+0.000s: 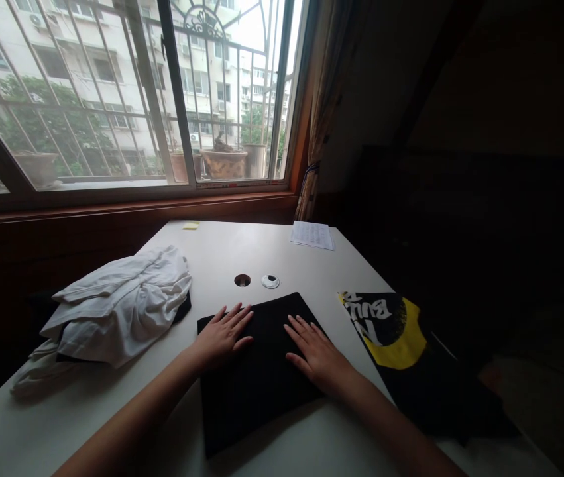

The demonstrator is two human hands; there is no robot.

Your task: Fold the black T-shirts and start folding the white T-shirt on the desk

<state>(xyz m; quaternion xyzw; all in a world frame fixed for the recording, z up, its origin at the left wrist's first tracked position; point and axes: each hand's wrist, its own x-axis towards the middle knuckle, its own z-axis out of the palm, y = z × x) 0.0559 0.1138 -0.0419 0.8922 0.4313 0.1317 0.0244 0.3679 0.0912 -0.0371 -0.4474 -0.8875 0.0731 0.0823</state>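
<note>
A black folded cloth (256,391), which looks like a garment, lies flat on the white table in front of me. My left hand (222,336) rests palm down on its left part, fingers stretched out. On its right part lies my right hand (315,354), also flat with the fingers spread. Neither hand grips the fabric. To the right, a black garment with a yellow and white print (395,331) hangs partly over the table edge. A crumpled white garment (122,308) is heaped on the left, with something dark under it.
The white table (222,252) has a round cable hole (242,280) and a loose round cover (270,281) beside it. Printed sheets (312,235) and a yellow sticky note (191,226) lie at the far edge. Beyond stand a barred window (177,99) and a curtain (321,112).
</note>
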